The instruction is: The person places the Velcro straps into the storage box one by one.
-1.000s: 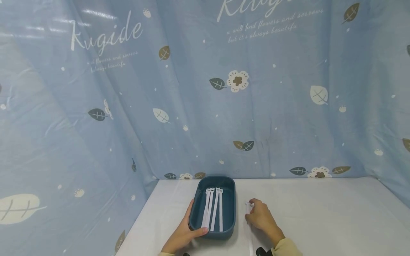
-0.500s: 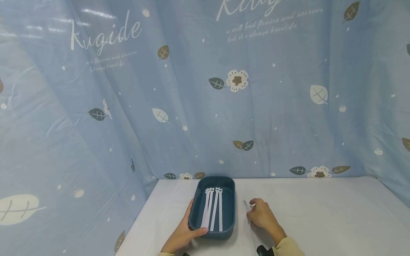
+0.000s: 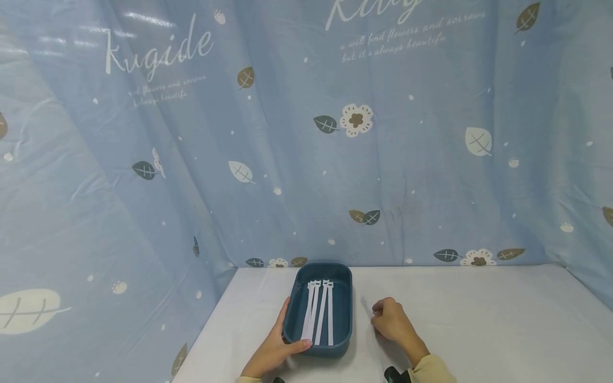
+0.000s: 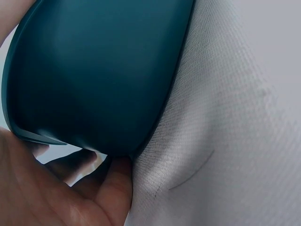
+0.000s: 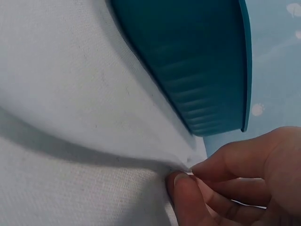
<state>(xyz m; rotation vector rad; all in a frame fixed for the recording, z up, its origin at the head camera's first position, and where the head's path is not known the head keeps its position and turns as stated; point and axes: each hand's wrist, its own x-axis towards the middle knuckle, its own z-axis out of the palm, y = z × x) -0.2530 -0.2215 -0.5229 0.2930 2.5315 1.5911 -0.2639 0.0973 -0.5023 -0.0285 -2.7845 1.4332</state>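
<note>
A dark teal plastic box (image 3: 342,314) stands on the white-covered table. Several white hook-and-loop cable ties (image 3: 330,314) lie lengthwise in it, their slotted heads toward the far end. My left hand (image 3: 274,348) grips the near left corner of the box, thumb over the rim and fingers along the outer side. To the right of the box, my right hand (image 3: 392,320) pinches another white cable tie (image 3: 366,306) between thumb and fingers. That tie is thin and pale against the cloth, and its lower part is hard to make out. In the right wrist view the pinching fingertips (image 5: 186,188) are close to the cloth.
White cloth (image 3: 479,319) covers the table. A blue patterned curtain (image 3: 306,159) hangs behind it and along the left side. Dark wrist bands (image 3: 394,375) show at the bottom edge of the head view.
The cable tie in my right hand has turned from showing its flat face to edge-on, its head tipping slightly left. My left hand and the box have stayed in place.
</note>
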